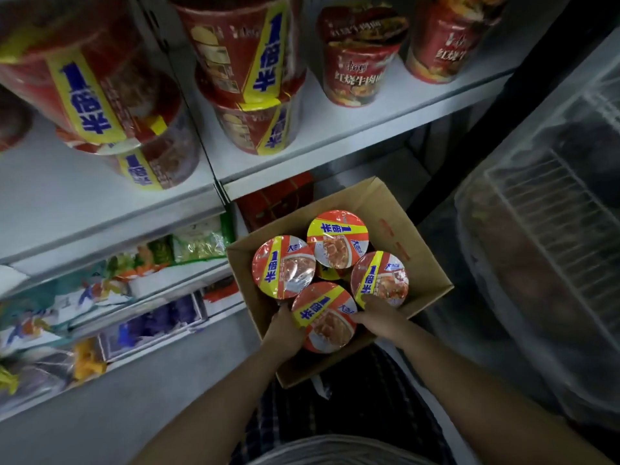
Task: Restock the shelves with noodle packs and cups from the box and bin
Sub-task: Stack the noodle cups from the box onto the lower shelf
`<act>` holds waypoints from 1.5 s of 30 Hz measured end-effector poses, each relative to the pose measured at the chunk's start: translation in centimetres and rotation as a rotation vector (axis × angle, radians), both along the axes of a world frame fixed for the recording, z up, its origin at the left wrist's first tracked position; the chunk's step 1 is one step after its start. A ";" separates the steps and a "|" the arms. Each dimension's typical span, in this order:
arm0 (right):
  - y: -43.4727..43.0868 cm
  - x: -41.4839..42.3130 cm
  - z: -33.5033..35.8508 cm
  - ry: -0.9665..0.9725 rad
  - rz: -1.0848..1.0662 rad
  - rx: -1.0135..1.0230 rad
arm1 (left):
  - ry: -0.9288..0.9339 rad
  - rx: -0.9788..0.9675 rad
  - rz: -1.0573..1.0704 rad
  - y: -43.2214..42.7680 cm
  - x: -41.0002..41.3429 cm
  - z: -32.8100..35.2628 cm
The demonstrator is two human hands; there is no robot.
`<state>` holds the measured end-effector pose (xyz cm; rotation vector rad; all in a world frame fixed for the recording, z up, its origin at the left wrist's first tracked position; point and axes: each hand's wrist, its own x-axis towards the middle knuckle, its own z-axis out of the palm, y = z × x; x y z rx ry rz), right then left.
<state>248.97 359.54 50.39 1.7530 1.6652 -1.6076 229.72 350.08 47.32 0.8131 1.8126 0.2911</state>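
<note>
An open cardboard box (396, 213) sits on the floor below the shelves and holds several noodle cups with orange and yellow lids. Both hands clasp the nearest cup (327, 322). My left hand (285, 330) grips its left side and my right hand (379, 317) grips its right side, fingertips also touching the cup to the right (380, 280). Two more cups (283, 266) (337, 238) stand behind. The white shelf (335, 129) above carries stacked matching cups (255, 85) and smaller red cups (357, 62).
Lower shelves at left hold noodle packs (198, 245) in green, white and purple wrappers. A red carton (278, 199) stands behind the box. A glass-topped freezer with a wire basket (550, 229) fills the right side. Grey floor lies between the shelves and my legs.
</note>
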 end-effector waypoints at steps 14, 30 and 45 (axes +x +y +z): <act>2.6 -1.1 -4.1 -0.028 0.022 -0.078 | 0.061 -0.075 0.134 1.5 1.9 -0.8; 5.7 -5.0 6.7 0.216 -0.009 0.282 | -0.409 0.410 0.884 -1.9 -0.3 11.9; -6.6 -16.2 18.8 0.695 -0.208 0.025 | -0.419 0.685 0.761 -15.0 -10.0 22.0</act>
